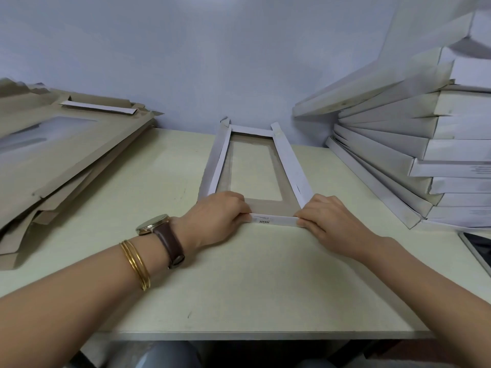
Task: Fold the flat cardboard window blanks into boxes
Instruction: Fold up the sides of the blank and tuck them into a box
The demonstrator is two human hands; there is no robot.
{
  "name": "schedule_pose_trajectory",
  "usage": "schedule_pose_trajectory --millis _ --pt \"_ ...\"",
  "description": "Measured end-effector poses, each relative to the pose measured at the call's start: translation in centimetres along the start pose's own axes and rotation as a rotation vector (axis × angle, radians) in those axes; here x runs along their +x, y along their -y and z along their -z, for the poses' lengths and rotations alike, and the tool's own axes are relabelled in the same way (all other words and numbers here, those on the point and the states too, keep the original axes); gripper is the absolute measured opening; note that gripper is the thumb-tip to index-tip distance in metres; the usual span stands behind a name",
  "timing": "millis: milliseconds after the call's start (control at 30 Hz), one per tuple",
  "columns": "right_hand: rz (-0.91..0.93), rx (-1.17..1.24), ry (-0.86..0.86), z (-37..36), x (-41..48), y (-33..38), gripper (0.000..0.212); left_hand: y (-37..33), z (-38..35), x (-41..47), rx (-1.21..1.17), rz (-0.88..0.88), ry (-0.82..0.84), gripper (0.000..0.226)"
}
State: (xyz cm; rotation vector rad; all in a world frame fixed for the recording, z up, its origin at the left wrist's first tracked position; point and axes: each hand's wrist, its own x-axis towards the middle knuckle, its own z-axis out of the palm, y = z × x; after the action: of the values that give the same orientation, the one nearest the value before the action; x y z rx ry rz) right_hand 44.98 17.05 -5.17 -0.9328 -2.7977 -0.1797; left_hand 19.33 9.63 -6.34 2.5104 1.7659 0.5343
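A window blank (288, 166), brown inside and white outside, lies on the table's middle with its clear window facing down. Its two long side walls and its far end wall stand up. My left hand (218, 217) pinches the left end of the near white flap (273, 220). My right hand (326, 221) pinches the right end of the same flap. The flap carries small printed letters and is raised at the box's near edge.
A leaning stack of flat brown blanks (66, 160) fills the left of the pale table (239, 288). A tall pile of folded white boxes (425, 144) rises at the right. A dark flat object (478, 248) lies at the right edge. The wall is close behind.
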Motion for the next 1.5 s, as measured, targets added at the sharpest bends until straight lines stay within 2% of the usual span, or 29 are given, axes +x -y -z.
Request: schedule_pose_trajectory --millis 333,433,533,900,1100,1267,1333,1433,1500 --pt "0.008 0.044 -0.109 -0.1 -0.9 -1.0 0.013 2.7 1.7 -2.0 0.089 0.023 0.013 0.031" --pt "-0.027 0.039 -0.134 0.2 -1.1 -1.4 0.012 3.7 2.1 -2.8 0.169 -0.033 -0.053 0.030" --pt "-0.048 0.071 -0.130 0.4 -1.2 -1.8 0.015 4.1 2.3 -3.3 0.234 -0.011 -0.089 0.030" --pt "-0.133 0.174 -0.062 0.4 -0.7 -1.8 0.017 2.9 2.5 -2.3 0.377 0.031 0.026 0.025" --pt "-0.159 0.165 0.002 0.9 -0.3 -2.0 0.019 0.5 1.6 -1.0 0.260 0.036 0.064 0.033" --pt "-0.184 0.165 0.041 1.5 0.1 -1.7 0.016 -2.6 0.1 1.6 0.103 0.029 0.077 0.029" --pt "-0.224 0.183 0.050 1.9 0.3 -1.6 0.016 -3.7 -0.6 2.7 0.078 0.004 0.058 0.026" --pt "-0.335 0.224 0.089 2.3 1.2 -1.9 0.030 -4.5 -1.1 3.8 0.036 0.011 0.045 0.022" --pt "-0.390 0.254 0.115 2.5 1.8 -2.1 0.028 -4.6 -1.2 4.1 -0.001 0.031 0.043 0.021"
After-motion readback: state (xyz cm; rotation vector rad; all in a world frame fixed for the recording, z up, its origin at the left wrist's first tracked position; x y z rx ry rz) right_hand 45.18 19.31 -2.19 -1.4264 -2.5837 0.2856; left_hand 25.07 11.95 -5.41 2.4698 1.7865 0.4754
